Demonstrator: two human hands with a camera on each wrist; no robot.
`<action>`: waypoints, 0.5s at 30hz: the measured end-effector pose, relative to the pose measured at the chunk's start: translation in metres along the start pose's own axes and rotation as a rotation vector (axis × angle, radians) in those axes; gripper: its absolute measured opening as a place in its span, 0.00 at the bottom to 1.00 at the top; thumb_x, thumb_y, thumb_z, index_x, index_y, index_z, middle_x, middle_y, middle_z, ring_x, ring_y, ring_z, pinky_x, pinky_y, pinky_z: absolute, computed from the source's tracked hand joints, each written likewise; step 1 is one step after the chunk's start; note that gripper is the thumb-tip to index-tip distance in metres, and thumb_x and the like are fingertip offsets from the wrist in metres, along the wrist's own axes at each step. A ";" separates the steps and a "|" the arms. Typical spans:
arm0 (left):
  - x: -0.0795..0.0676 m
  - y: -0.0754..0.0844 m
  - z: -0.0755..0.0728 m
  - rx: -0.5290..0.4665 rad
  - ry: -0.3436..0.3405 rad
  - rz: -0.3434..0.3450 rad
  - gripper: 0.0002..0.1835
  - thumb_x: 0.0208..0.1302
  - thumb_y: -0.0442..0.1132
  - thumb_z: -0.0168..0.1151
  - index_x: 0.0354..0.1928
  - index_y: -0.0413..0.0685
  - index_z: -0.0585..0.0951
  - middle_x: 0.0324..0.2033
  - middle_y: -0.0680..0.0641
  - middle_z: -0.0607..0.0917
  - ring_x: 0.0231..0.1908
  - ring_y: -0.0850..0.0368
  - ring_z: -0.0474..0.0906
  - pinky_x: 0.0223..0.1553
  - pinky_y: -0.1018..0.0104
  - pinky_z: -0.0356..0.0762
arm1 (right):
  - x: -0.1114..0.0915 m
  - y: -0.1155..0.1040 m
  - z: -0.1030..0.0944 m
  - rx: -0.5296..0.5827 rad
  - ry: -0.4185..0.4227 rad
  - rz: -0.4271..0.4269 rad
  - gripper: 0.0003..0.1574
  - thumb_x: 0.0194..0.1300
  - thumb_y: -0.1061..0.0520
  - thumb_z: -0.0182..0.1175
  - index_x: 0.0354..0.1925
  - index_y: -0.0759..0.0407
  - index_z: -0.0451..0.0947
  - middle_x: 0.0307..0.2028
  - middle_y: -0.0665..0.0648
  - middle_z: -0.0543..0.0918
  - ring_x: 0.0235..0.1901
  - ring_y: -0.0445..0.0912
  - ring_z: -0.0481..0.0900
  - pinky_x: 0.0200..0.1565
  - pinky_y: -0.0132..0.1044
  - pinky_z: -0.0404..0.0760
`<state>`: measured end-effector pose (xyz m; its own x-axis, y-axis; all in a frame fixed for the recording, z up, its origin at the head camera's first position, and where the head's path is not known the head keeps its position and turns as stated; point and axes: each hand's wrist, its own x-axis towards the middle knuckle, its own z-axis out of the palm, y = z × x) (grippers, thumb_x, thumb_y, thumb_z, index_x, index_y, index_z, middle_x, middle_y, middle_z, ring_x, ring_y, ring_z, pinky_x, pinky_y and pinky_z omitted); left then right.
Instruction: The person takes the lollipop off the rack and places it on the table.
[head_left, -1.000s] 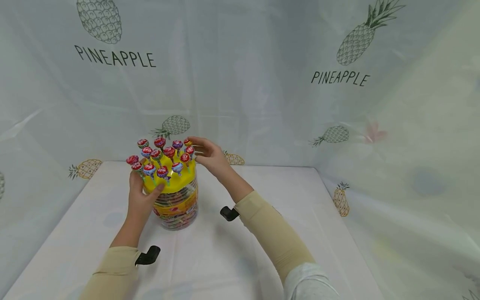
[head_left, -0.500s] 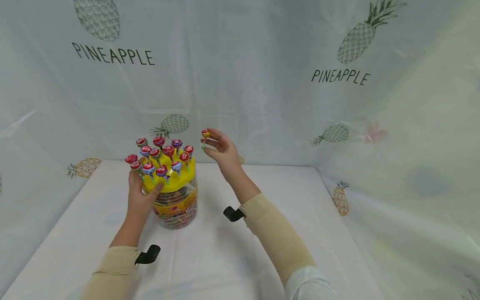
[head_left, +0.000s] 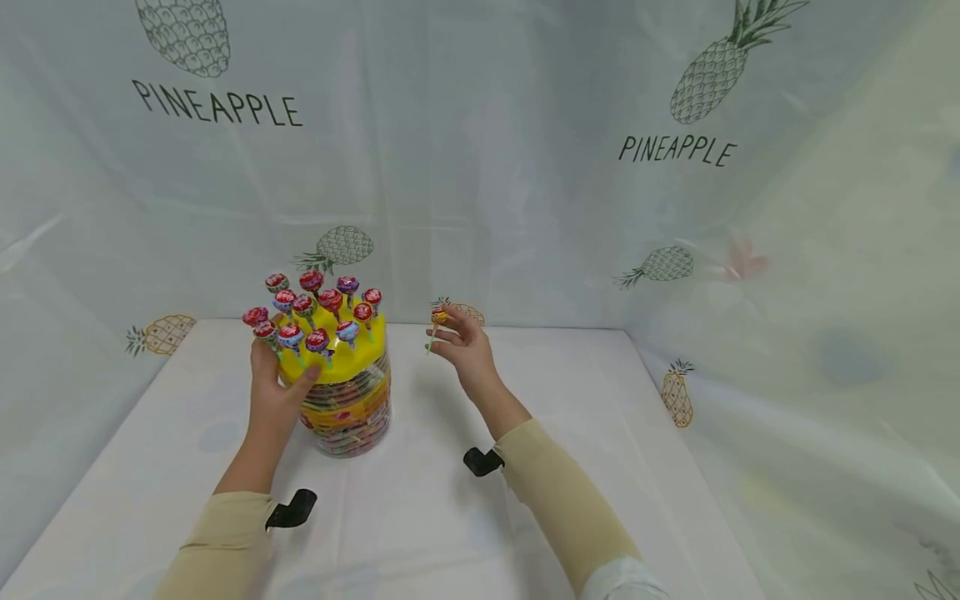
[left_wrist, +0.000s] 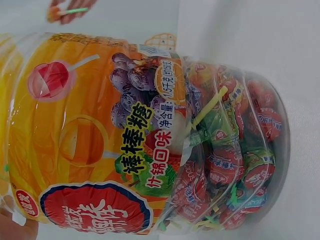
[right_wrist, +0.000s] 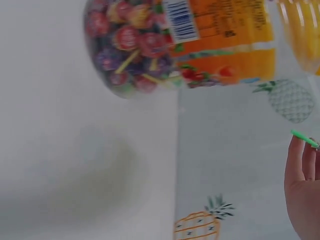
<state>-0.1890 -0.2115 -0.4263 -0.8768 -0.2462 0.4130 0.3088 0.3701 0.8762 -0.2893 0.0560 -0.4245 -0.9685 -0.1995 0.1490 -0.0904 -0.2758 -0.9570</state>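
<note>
In the head view a clear jar [head_left: 348, 425] of wrapped lollipops stands on the table, an orange label [left_wrist: 95, 140] round its middle. From its yellow lid [head_left: 360, 362] rise several upright lollipops [head_left: 347, 332] in red, purple and blue wrappers. My left hand [head_left: 272, 402] grips the lid's near left side, thumb on top and fingers mostly hidden behind. To the right of the jar, my right hand [head_left: 472, 360] pinches a lollipop [head_left: 438, 317] with a yellow-and-red wrapper. Its green stick [right_wrist: 304, 138] points down and apart from the lid.
A white cloth covers the table [head_left: 555, 467]. Behind and to the sides hangs a pale sheet [head_left: 480, 150] printed with pineapples. Black wrist mounts [head_left: 483, 461] stick out from both sleeves.
My right hand has pulled the yellow-and-red lollipop out from the lid's right edge, then carried it right and lower beside the jar. My left hand keeps its hold on the lid.
</note>
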 end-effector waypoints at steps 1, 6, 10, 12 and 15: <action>0.000 0.000 0.000 -0.001 0.001 0.000 0.41 0.67 0.48 0.61 0.76 0.70 0.50 0.70 0.47 0.51 0.71 0.49 0.48 0.70 0.40 0.43 | -0.002 0.005 -0.002 0.000 0.007 0.023 0.40 0.58 0.77 0.59 0.67 0.58 0.67 0.58 0.60 0.75 0.53 0.51 0.79 0.49 0.39 0.81; 0.000 -0.001 0.001 -0.008 -0.002 0.005 0.41 0.67 0.48 0.61 0.76 0.69 0.50 0.71 0.48 0.50 0.71 0.50 0.47 0.70 0.40 0.43 | -0.014 0.029 -0.013 0.001 0.025 0.146 0.40 0.57 0.78 0.61 0.64 0.53 0.71 0.56 0.60 0.77 0.51 0.51 0.81 0.48 0.40 0.82; -0.001 -0.001 0.001 -0.008 -0.003 0.009 0.41 0.67 0.49 0.61 0.76 0.69 0.50 0.71 0.48 0.49 0.71 0.50 0.47 0.70 0.40 0.43 | -0.023 0.046 -0.020 -0.006 0.021 0.221 0.38 0.59 0.77 0.61 0.65 0.56 0.70 0.55 0.60 0.77 0.49 0.49 0.82 0.47 0.41 0.83; -0.001 -0.001 0.000 -0.010 -0.001 0.010 0.41 0.67 0.49 0.61 0.76 0.69 0.50 0.71 0.48 0.49 0.71 0.50 0.47 0.70 0.40 0.44 | -0.027 0.054 -0.022 -0.022 0.013 0.238 0.37 0.60 0.75 0.60 0.66 0.58 0.68 0.54 0.61 0.77 0.47 0.49 0.83 0.47 0.42 0.83; 0.000 0.000 0.001 -0.022 0.000 0.012 0.41 0.67 0.49 0.61 0.76 0.69 0.50 0.71 0.49 0.49 0.71 0.50 0.47 0.70 0.41 0.44 | -0.032 0.064 -0.026 -0.062 0.003 0.256 0.37 0.62 0.74 0.60 0.68 0.61 0.66 0.53 0.62 0.78 0.43 0.48 0.83 0.45 0.42 0.84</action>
<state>-0.1897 -0.2109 -0.4266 -0.8732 -0.2414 0.4235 0.3273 0.3533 0.8764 -0.2697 0.0692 -0.4966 -0.9623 -0.2526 -0.1005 0.1437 -0.1585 -0.9769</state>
